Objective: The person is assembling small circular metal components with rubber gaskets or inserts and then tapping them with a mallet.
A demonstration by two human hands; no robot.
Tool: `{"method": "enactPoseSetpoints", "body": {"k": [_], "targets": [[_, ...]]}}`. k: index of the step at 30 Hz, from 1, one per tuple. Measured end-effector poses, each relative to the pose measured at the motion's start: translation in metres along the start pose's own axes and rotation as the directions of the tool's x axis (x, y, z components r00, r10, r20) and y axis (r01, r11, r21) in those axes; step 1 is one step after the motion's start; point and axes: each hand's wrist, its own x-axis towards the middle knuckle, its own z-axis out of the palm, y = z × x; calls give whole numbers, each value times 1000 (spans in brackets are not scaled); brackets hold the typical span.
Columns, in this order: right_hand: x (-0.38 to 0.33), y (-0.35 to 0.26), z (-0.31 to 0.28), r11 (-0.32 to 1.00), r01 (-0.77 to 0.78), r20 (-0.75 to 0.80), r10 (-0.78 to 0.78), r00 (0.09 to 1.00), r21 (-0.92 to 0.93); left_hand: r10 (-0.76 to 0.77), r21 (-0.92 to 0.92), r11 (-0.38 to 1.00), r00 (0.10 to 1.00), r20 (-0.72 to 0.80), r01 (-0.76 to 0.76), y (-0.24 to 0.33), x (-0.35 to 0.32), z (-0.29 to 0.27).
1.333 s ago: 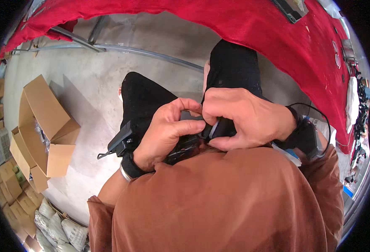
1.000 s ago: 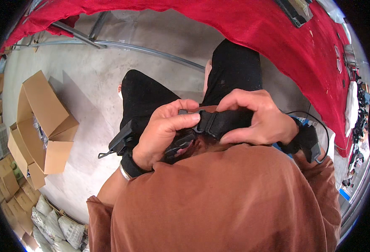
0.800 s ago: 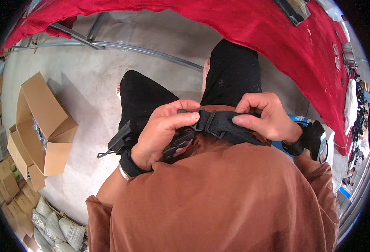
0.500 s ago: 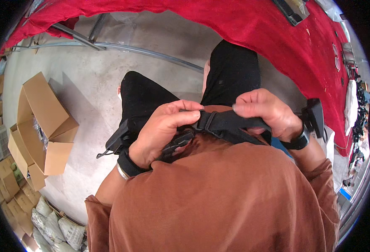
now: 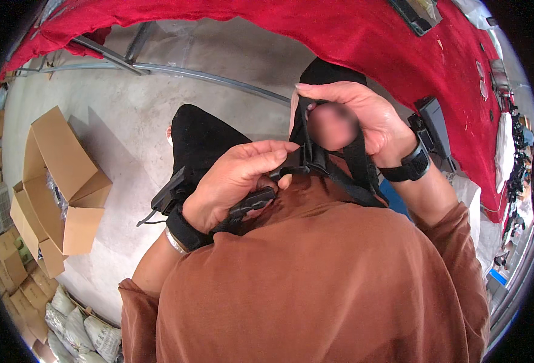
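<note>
A wide black webbing strap [image 5: 356,158] lies across the front of my brown shirt [image 5: 315,266]. My left hand [image 5: 227,178] pinches it between thumb and fingers, right beside a black strap adjuster [image 5: 315,160]. Farther up and to the right, my right hand [image 5: 373,115] grips a raised part of the same strap between thumb and fingers, and the strap bends in a loop below it. A blurred patch covers part of that loop. Under my left hand sits a black plastic buckle piece [image 5: 258,198], partly hidden. Both wrists wear black bands with black devices.
A red cloth-covered table [image 5: 412,66] curves across the top and right, with a metal frame bar [image 5: 218,77] below it. An open cardboard box [image 5: 67,175] stands on the floor at left. Stacked cartons [image 5: 28,290] and filled bags [image 5: 73,327] are at lower left.
My right hand has moved up and left, raising the strap into a loop. The adjuster has tilted and shifted slightly right. My left hand keeps its pinch nearly in place.
</note>
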Motion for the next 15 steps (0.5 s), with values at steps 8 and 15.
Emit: {"method": "enactPoseSetpoints", "body": {"k": [8, 15], "targets": [[-16, 0, -13, 982, 70, -32, -77, 997, -177, 41, -35, 999, 999, -14, -41, -4, -2, -6], [-43, 3, -32, 644, 124, 15, -172, 985, -755, 113, -2, 994, 990, -79, -113, -7, -7, -2]]}}
